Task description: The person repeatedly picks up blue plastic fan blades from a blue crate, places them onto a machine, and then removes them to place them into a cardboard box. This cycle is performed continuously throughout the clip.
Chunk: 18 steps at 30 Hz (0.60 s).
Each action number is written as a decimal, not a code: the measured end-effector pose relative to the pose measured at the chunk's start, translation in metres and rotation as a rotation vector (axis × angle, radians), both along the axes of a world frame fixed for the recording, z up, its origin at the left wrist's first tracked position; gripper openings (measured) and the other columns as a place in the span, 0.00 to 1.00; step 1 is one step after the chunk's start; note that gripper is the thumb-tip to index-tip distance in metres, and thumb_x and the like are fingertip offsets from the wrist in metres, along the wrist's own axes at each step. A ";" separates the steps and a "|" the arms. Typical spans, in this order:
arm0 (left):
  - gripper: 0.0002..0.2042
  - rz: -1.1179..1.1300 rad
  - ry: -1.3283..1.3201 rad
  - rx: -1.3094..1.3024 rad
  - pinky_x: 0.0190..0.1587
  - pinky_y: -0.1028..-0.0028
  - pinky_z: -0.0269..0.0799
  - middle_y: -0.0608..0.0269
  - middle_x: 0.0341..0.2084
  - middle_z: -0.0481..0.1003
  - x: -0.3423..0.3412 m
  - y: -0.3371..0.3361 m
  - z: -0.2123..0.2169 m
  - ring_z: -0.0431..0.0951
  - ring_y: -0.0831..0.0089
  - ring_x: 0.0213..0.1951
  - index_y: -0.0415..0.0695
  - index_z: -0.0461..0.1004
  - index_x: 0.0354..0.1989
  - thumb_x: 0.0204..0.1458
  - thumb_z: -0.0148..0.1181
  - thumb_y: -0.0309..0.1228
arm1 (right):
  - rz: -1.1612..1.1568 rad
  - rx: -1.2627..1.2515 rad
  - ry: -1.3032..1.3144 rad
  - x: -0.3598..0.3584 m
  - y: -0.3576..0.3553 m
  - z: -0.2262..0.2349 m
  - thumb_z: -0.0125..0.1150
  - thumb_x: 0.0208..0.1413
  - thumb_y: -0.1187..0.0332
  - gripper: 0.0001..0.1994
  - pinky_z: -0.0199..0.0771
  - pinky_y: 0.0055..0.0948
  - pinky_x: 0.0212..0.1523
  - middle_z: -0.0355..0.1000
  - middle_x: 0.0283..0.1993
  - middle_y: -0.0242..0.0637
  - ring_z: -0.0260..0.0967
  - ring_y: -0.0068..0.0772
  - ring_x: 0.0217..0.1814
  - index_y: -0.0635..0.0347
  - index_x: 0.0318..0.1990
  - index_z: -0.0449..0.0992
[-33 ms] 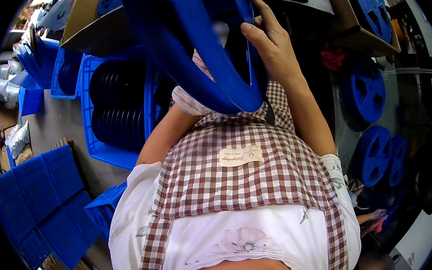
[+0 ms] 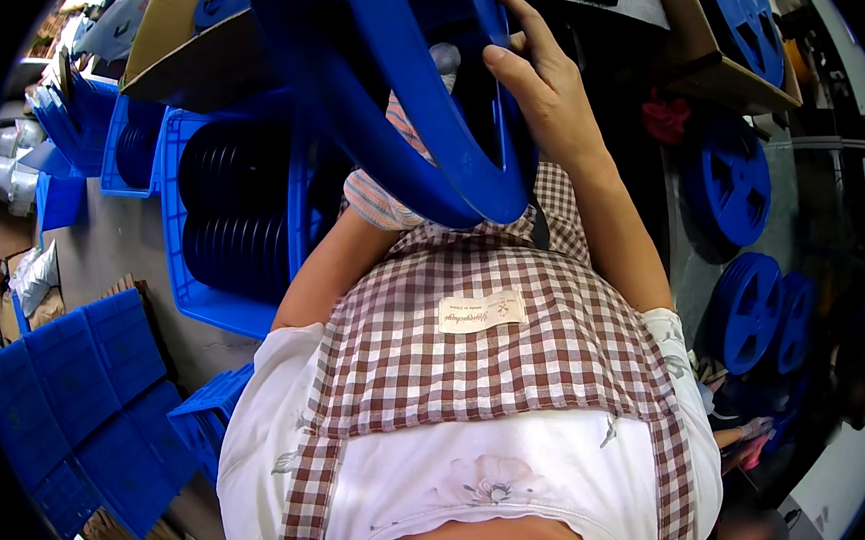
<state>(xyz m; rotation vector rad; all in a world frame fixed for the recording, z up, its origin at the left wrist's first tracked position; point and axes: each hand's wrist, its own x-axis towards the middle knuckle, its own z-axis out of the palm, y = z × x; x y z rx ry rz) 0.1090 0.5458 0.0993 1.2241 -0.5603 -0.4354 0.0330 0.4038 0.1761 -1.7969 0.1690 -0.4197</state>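
Cluttered floor lies below blue crates. Right hand [image 2: 546,87] grips the rim of a big blue reel [image 2: 404,97] held at chest height; the left hand is hidden behind it. 1 crate [image 2: 204,304] holds black reels [image 2: 231,216].

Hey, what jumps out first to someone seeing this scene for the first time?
A large blue plastic reel fills the top centre, with the right hand gripping its inner rim; the left hand is hidden behind it. Below lies a brown-and-white checked apron. To the left, a blue plastic crate holds stacked black reels.
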 end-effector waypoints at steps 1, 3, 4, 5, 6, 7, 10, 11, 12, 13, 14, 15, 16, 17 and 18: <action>0.28 0.005 -0.016 -0.015 0.56 0.66 0.74 0.57 0.59 0.65 0.000 -0.001 0.002 0.70 0.69 0.57 0.48 0.52 0.68 0.63 0.51 0.42 | -0.001 -0.007 0.015 0.001 -0.001 0.002 0.58 0.57 0.62 0.33 0.70 0.23 0.39 0.69 0.35 0.35 0.68 0.22 0.35 0.60 0.68 0.55; 0.28 0.003 -0.031 -0.082 0.55 0.68 0.74 0.57 0.59 0.66 0.001 -0.003 0.013 0.71 0.70 0.56 0.48 0.52 0.68 0.63 0.51 0.42 | 0.023 0.045 0.003 0.002 -0.003 0.003 0.57 0.57 0.63 0.33 0.69 0.22 0.38 0.68 0.34 0.34 0.67 0.21 0.34 0.60 0.68 0.54; 0.28 -0.003 -0.036 -0.130 0.55 0.68 0.75 0.57 0.59 0.66 0.002 -0.004 0.015 0.71 0.70 0.56 0.48 0.53 0.68 0.63 0.51 0.42 | 0.036 0.075 -0.004 0.003 -0.005 0.002 0.57 0.57 0.63 0.33 0.69 0.21 0.38 0.68 0.33 0.33 0.66 0.20 0.34 0.60 0.68 0.54; 0.27 -0.010 -0.040 -0.178 0.54 0.69 0.75 0.58 0.58 0.66 0.003 -0.005 0.016 0.71 0.70 0.56 0.47 0.53 0.67 0.63 0.51 0.42 | 0.099 0.054 0.078 0.003 -0.011 0.002 0.55 0.59 0.57 0.34 0.69 0.29 0.50 0.72 0.44 0.42 0.71 0.31 0.46 0.60 0.69 0.53; 0.27 -0.016 -0.044 -0.226 0.54 0.70 0.75 0.58 0.58 0.66 0.003 -0.006 0.018 0.72 0.71 0.55 0.47 0.53 0.67 0.63 0.51 0.42 | 0.069 0.029 0.033 0.005 -0.012 0.000 0.55 0.58 0.56 0.33 0.67 0.27 0.48 0.69 0.41 0.37 0.68 0.28 0.44 0.59 0.69 0.55; 0.27 -0.024 -0.048 -0.277 0.54 0.71 0.75 0.58 0.58 0.67 0.005 -0.007 0.020 0.72 0.71 0.55 0.47 0.54 0.67 0.62 0.51 0.42 | 0.039 0.002 -0.010 0.006 -0.012 -0.005 0.55 0.57 0.55 0.33 0.65 0.25 0.47 0.66 0.37 0.33 0.65 0.24 0.41 0.57 0.68 0.58; 0.33 -0.191 0.182 -0.584 0.54 0.72 0.76 0.57 0.57 0.67 0.017 -0.018 0.006 0.73 0.70 0.54 0.50 0.49 0.70 0.59 0.57 0.37 | 0.008 0.024 -0.063 0.008 -0.010 -0.004 0.55 0.56 0.54 0.32 0.61 0.23 0.46 0.63 0.33 0.28 0.61 0.20 0.38 0.56 0.66 0.62; 0.35 -0.230 0.170 -0.637 0.54 0.71 0.77 0.57 0.57 0.67 0.023 -0.023 -0.003 0.73 0.69 0.54 0.51 0.47 0.70 0.57 0.59 0.36 | 0.007 0.044 -0.069 0.008 -0.010 -0.003 0.54 0.56 0.54 0.32 0.61 0.23 0.46 0.62 0.33 0.27 0.61 0.20 0.38 0.56 0.66 0.62; 0.38 -0.272 0.159 -0.689 0.54 0.71 0.77 0.56 0.57 0.67 0.029 -0.029 -0.012 0.73 0.69 0.54 0.52 0.45 0.71 0.55 0.62 0.35 | 0.003 0.039 -0.069 0.008 -0.010 -0.002 0.54 0.55 0.54 0.32 0.61 0.23 0.46 0.62 0.33 0.27 0.60 0.20 0.38 0.56 0.66 0.62; 0.40 -0.260 0.019 -0.660 0.54 0.71 0.77 0.56 0.57 0.67 0.030 -0.031 -0.012 0.73 0.69 0.55 0.51 0.45 0.71 0.54 0.64 0.36 | 0.007 0.036 -0.067 0.008 -0.011 -0.002 0.54 0.55 0.54 0.32 0.61 0.23 0.46 0.62 0.32 0.27 0.60 0.20 0.37 0.56 0.66 0.62; 0.39 -0.248 -0.001 -0.649 0.54 0.71 0.76 0.56 0.57 0.67 0.029 -0.030 -0.011 0.73 0.69 0.55 0.51 0.45 0.71 0.54 0.63 0.37 | 0.011 0.033 -0.065 0.009 -0.011 -0.001 0.54 0.55 0.54 0.32 0.60 0.23 0.46 0.61 0.32 0.27 0.60 0.20 0.37 0.57 0.66 0.62; 0.38 -0.226 0.006 -0.639 0.54 0.71 0.76 0.56 0.57 0.67 0.029 -0.032 -0.010 0.73 0.69 0.54 0.51 0.46 0.71 0.54 0.62 0.37 | 0.015 0.031 -0.076 0.009 -0.009 0.002 0.54 0.55 0.54 0.32 0.60 0.22 0.44 0.60 0.32 0.27 0.59 0.19 0.36 0.57 0.66 0.62; 0.38 -0.204 0.006 -0.617 0.54 0.71 0.76 0.56 0.56 0.67 0.025 -0.029 0.000 0.73 0.69 0.54 0.51 0.46 0.70 0.55 0.62 0.38 | 0.008 0.025 -0.072 0.008 -0.009 0.002 0.54 0.55 0.55 0.32 0.60 0.22 0.44 0.60 0.32 0.26 0.59 0.19 0.36 0.57 0.66 0.61; 0.37 -0.192 0.018 -0.610 0.54 0.70 0.76 0.56 0.56 0.67 0.024 -0.033 0.003 0.73 0.69 0.54 0.51 0.47 0.70 0.55 0.61 0.38 | 0.002 0.020 -0.067 0.007 -0.010 0.001 0.54 0.55 0.55 0.32 0.60 0.21 0.44 0.60 0.31 0.26 0.59 0.19 0.36 0.57 0.67 0.61; 0.36 -0.175 0.026 -0.602 0.54 0.70 0.76 0.56 0.56 0.68 0.022 -0.034 0.008 0.73 0.68 0.54 0.50 0.48 0.70 0.55 0.60 0.39 | -0.005 0.015 -0.063 0.006 -0.011 0.000 0.54 0.56 0.55 0.32 0.60 0.21 0.43 0.60 0.31 0.26 0.59 0.18 0.36 0.57 0.67 0.61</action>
